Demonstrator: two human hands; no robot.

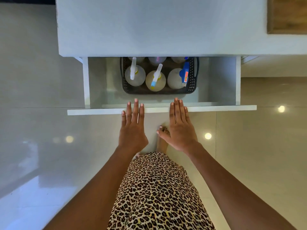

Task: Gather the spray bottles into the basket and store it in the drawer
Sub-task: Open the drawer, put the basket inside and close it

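Note:
A white drawer stands pulled out below a white cabinet top. Inside it sits a dark perforated basket holding several spray bottles: one with a white nozzle, one with a blue-tipped nozzle, one with a blue trigger head. More bottles behind are partly hidden under the cabinet top. My left hand and my right hand lie flat with fingers stretched, fingertips over the drawer's front panel. Neither hand holds anything.
The white cabinet top overhangs the back of the drawer. A wooden board lies at the top right. Glossy pale floor tiles surround the cabinet. My bare foot and leopard-print skirt are below the hands.

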